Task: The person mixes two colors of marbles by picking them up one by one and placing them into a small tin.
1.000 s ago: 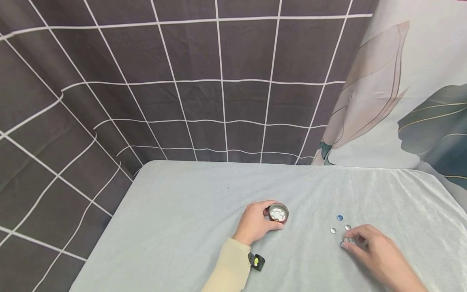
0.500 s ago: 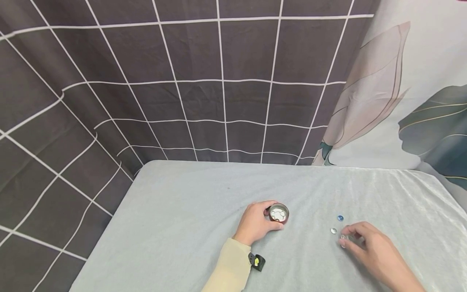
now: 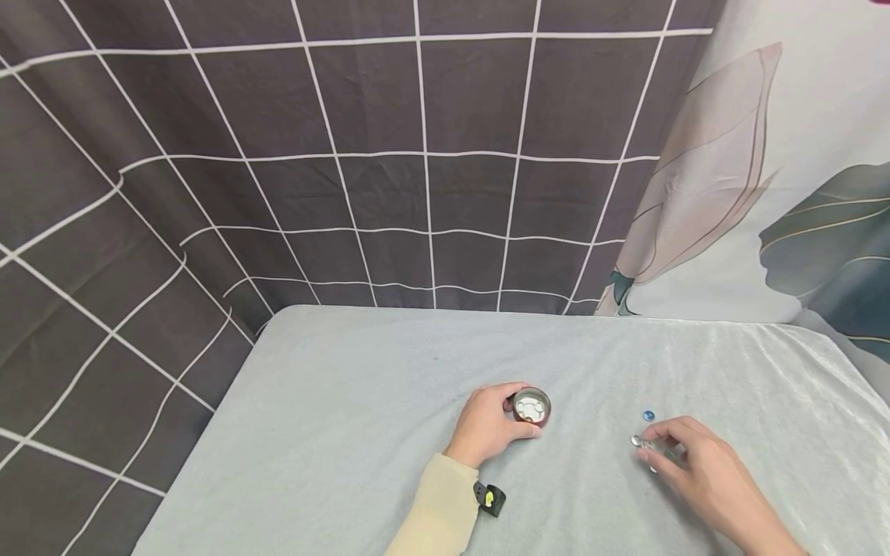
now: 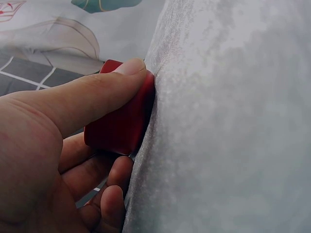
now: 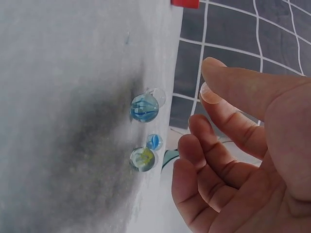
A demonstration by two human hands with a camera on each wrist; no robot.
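My left hand (image 3: 485,425) grips a small round red tin (image 4: 119,124) from its left side, thumb and fingers about its wall. From above, the open top of the tin (image 3: 532,409) shows a silvery inside with some clear, roundish shapes at the bottom. To the right, my right hand (image 3: 709,467) pinches a clear glass marble (image 5: 211,94) between thumb and forefinger, close over the cloth. Below it in the right wrist view lie a blue-streaked marble (image 5: 144,108), a clear marble (image 5: 158,95), a small blue marble (image 5: 154,141) and a yellow-green marble (image 5: 143,159).
A pale grey cloth (image 3: 361,386) covers the table. Behind and to the left hangs a dark curtain (image 3: 375,193) with a white grid. A leaf-patterned curtain (image 3: 730,232) hangs at the back right. A black band (image 3: 490,499) is on the left wrist.
My right hand has shifted a little to the left and lifted a clear marble between its fingertips. My left hand and the tin have stayed in place.
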